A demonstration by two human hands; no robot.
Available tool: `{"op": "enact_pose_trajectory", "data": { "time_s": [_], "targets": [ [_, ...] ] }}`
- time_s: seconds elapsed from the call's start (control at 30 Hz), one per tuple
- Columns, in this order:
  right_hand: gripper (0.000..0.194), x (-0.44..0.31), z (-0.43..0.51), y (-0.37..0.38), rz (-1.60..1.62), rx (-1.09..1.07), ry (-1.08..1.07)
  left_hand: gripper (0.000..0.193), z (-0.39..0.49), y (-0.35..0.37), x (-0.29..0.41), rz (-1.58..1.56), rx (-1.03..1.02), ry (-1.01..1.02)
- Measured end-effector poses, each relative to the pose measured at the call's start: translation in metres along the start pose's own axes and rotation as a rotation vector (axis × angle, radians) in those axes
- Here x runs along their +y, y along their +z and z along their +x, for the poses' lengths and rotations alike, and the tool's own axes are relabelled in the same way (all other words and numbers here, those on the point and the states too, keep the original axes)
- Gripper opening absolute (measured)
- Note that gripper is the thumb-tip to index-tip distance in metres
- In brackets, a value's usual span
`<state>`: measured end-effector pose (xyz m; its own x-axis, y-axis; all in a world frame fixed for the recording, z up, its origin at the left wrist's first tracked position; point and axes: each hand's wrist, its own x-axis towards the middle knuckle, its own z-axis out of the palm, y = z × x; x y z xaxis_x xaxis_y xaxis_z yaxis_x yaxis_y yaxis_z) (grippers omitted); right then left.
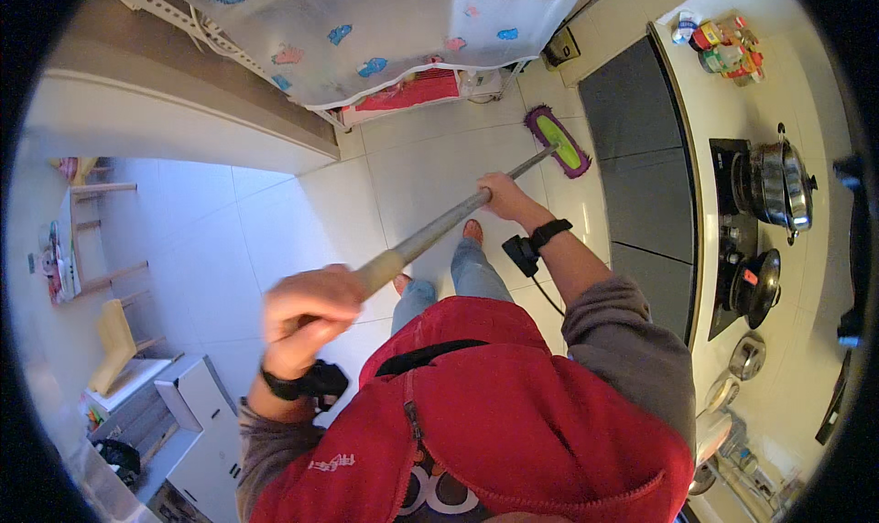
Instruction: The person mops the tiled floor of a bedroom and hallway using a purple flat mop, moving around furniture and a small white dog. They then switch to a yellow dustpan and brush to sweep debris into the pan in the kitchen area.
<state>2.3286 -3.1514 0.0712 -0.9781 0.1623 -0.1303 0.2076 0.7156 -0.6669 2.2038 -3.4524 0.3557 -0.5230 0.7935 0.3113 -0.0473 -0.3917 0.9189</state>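
Observation:
My left hand (312, 310) is closed around the upper end of a mop handle (439, 229), near its tan grip. Farther down the same pole, my right hand (505, 197) is wrapped around the shaft. The handle slants away from me to a flat mop head (557, 143) with a green plate and a purple fringe. That head lies on the pale tiled floor (439, 138), close beside the dark lower cabinets (642, 152). A black strap with a device sits on each wrist.
Along the right runs a counter (693, 262) with a gas stove (735, 248), a steel pot (776, 183), a lidded pan (759, 289) and several bottles (728, 46). A shelf under a translucent patterned cover (384, 36) stands ahead. Chairs (113, 348) and a white cabinet (206, 427) are at left.

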Motion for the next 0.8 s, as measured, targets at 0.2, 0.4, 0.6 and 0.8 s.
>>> {"op": "enact_pose_trajectory", "data": {
  "time_s": [0.2, 0.4, 0.6, 0.8],
  "targets": [
    [0.019, -0.014, 0.011, 0.017, 0.258, 0.062, -0.062, 0.030, 0.029, -0.020, 0.011, -0.186, 0.189, 0.001],
    [0.028, -0.038, 0.007, 0.019, -0.070, -0.169, 0.021, 0.027, -0.022, -0.030, 0.014, -0.139, 0.062, -0.014],
    [0.036, -0.168, 0.038, 0.022, 0.198, -0.446, -0.141, 0.014, -0.051, -0.073, 0.124, -0.045, 0.344, 0.362],
    [0.034, -0.294, 0.079, 0.052, 0.262, -0.697, -0.415, 0.013, -0.094, -0.055, 0.227, 0.183, 0.518, 0.548]
  ]
}}
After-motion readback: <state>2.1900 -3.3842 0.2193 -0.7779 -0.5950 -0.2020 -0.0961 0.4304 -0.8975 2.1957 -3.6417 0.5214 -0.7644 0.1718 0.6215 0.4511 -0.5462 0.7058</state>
